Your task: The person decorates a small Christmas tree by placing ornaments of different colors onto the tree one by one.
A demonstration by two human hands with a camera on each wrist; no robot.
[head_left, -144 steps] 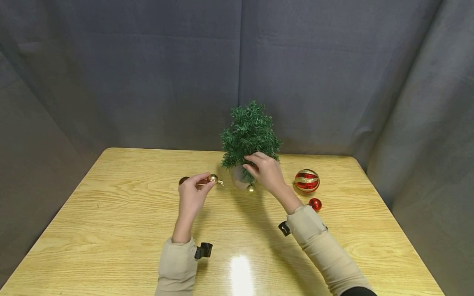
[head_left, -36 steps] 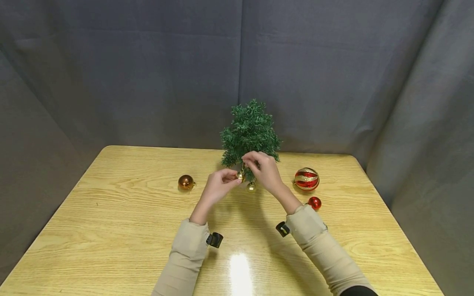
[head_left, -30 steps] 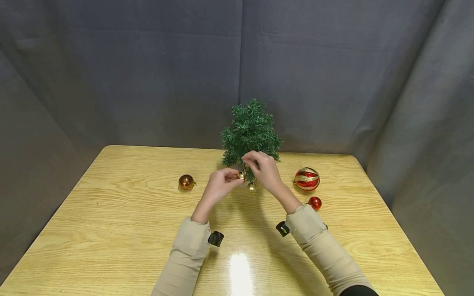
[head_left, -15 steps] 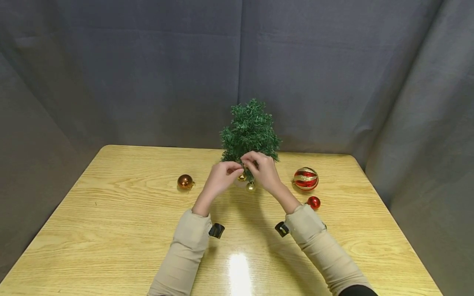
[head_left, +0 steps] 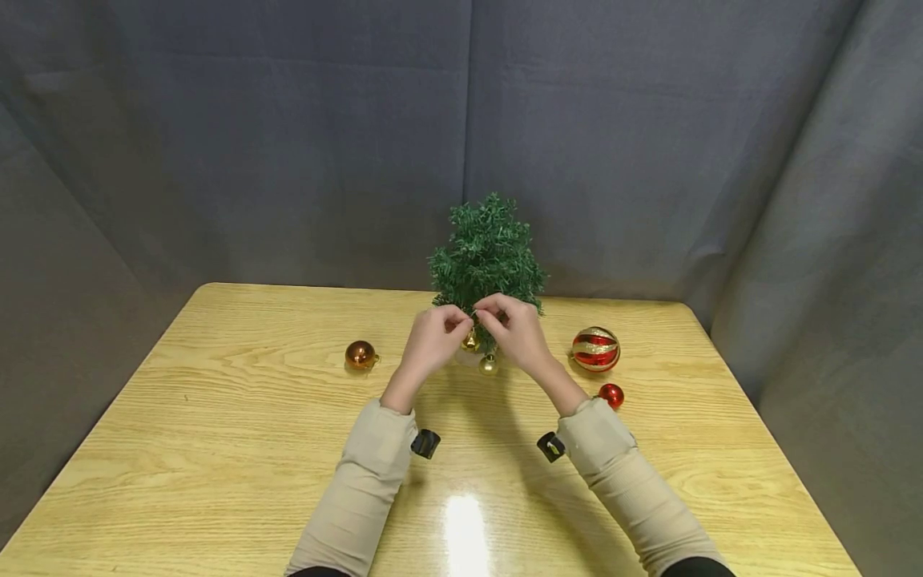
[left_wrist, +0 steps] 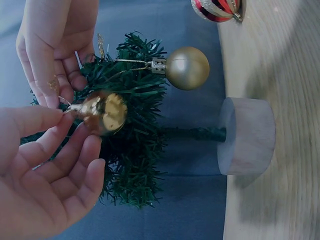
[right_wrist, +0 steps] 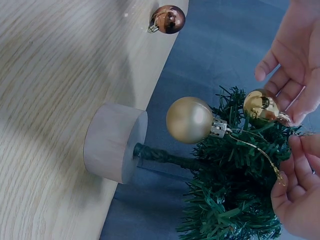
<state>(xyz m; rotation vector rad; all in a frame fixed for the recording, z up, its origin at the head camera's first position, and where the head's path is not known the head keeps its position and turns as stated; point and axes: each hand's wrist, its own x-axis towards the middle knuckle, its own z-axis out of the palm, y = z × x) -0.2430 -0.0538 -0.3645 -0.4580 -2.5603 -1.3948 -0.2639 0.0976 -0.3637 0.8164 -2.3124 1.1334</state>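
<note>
A small artificial Christmas tree [head_left: 490,248] stands at the back of the table on a round pale base [left_wrist: 250,136]. In front of its lower branches, my left hand [head_left: 430,336] pinches a shiny gold bauble [left_wrist: 112,112] near its cap. My right hand [head_left: 519,332] is close beside it, thumb and finger pinching the bauble's thin gold string; the fingertips meet almost at one spot. A matte gold bauble [right_wrist: 189,120] hangs from a low branch by its own string, just right of the shiny one. Whether the shiny bauble's string touches a branch is hard to tell.
A brown bauble [head_left: 361,355] lies on the wooden table [head_left: 238,449] left of the tree. To the right lie a large red-and-gold striped bauble [head_left: 596,349] and a small red bauble [head_left: 611,395]. Grey curtains [head_left: 303,160] hang behind and on both sides.
The left hand has brought the shiny gold bauble rightward to the tree, then shifted its fingers up from the ball to the cap and string. The right hand has stayed near the low branches.
</note>
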